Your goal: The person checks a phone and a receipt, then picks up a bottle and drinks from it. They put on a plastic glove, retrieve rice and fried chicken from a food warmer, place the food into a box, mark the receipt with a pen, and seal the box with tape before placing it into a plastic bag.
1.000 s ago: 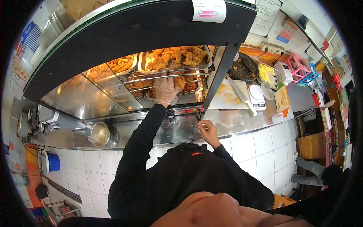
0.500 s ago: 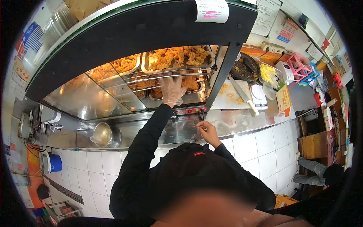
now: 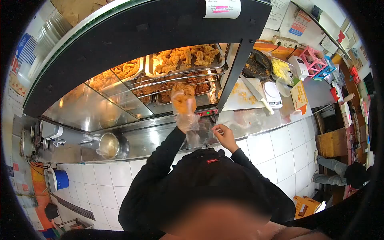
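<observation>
My left hand (image 3: 186, 116), in a clear plastic glove, holds a piece of fried chicken (image 3: 184, 99) in front of the heated display cabinet (image 3: 140, 37). Behind it, fried chicken pieces (image 3: 182, 58) lie on an upper metal tray (image 3: 149, 69), and darker pieces (image 3: 200, 85) sit on the rack level below. My right hand (image 3: 225, 137) is bare, over the front edge of the steel counter, with its fingers curled together. Whatever may be between those fingertips is too small to make out.
Right of the cabinet are a cutting board (image 3: 240, 96) with a knife (image 3: 258, 95), a white scale (image 3: 272, 95), a stone mortar (image 3: 256, 66) and a yellow box (image 3: 299, 96). A metal pot (image 3: 109, 145) stands at left. A person's legs (image 3: 332, 170) show at far right.
My left hand has come back from inside the cabinet toward the counter edge, now with a chicken piece in it. My right hand has shifted slightly to the right.
</observation>
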Demonstrator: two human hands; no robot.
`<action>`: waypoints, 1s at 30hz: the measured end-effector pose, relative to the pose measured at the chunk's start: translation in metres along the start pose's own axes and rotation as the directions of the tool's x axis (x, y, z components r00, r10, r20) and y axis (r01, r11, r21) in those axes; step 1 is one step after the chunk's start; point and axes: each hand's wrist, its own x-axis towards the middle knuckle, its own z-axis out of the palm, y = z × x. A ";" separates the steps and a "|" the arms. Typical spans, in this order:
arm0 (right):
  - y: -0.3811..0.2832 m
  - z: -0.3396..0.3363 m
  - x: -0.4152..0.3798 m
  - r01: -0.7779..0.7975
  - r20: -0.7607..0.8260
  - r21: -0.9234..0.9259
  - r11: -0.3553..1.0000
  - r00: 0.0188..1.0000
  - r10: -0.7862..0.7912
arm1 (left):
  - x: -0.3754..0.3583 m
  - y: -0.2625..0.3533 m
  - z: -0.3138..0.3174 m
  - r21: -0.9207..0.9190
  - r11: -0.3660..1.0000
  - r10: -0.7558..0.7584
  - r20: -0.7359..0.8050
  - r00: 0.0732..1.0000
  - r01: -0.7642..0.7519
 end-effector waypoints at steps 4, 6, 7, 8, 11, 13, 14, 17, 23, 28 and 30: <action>0.004 -0.002 -0.004 -0.087 0.019 0.015 0.996 0.996 0.087 | 0.030 0.039 -0.022 -0.726 0.254 -0.617 0.387 0.685 0.639; 0.002 -0.001 -0.007 -0.105 0.011 0.003 0.994 0.994 0.105 | 0.051 0.071 -0.030 -0.681 -0.613 -0.542 0.731 0.414 0.401; 0.001 -0.001 -0.008 -0.114 0.003 -0.005 0.993 0.994 0.114 | 0.051 0.074 -0.031 -0.678 -0.618 -0.543 0.734 0.408 0.398; 0.002 -0.001 -0.008 -0.122 0.002 -0.008 0.992 0.993 0.122 | 0.052 0.076 -0.033 -0.628 -0.672 -0.457 0.769 0.448 0.392; 0.005 -0.001 -0.013 -0.149 -0.021 -0.016 0.989 0.989 0.149 | 0.048 0.083 -0.035 -0.536 -0.745 -0.339 0.817 0.467 0.396; 0.010 -0.004 -0.017 -0.142 -0.048 -0.039 0.989 0.989 0.141 | 0.048 0.092 -0.031 -0.495 -0.771 -0.306 0.839 0.450 0.400; 0.014 -0.007 -0.020 -0.157 -0.059 -0.040 0.987 0.986 0.154 | 0.049 0.100 -0.029 -0.442 -0.795 -0.234 0.855 0.462 0.416; 0.023 -0.021 -0.032 -0.224 -0.136 -0.002 0.975 0.966 0.222 | 0.037 0.113 -0.011 -0.320 -0.827 -0.116 0.901 0.417 0.462; 0.093 -0.090 -0.069 -0.198 -0.356 -0.158 0.967 0.925 0.131 | 0.018 0.172 0.076 -0.078 -0.822 0.050 0.977 0.208 0.564; 0.142 -0.175 -0.075 -0.327 -0.423 0.053 0.944 0.848 0.318 | 0.034 0.221 0.223 0.079 -0.705 0.254 0.956 0.148 0.705; 0.184 -0.207 -0.078 -0.314 -0.421 0.195 0.929 0.829 0.369 | 0.055 0.245 0.303 0.075 -0.602 0.297 0.945 0.136 0.795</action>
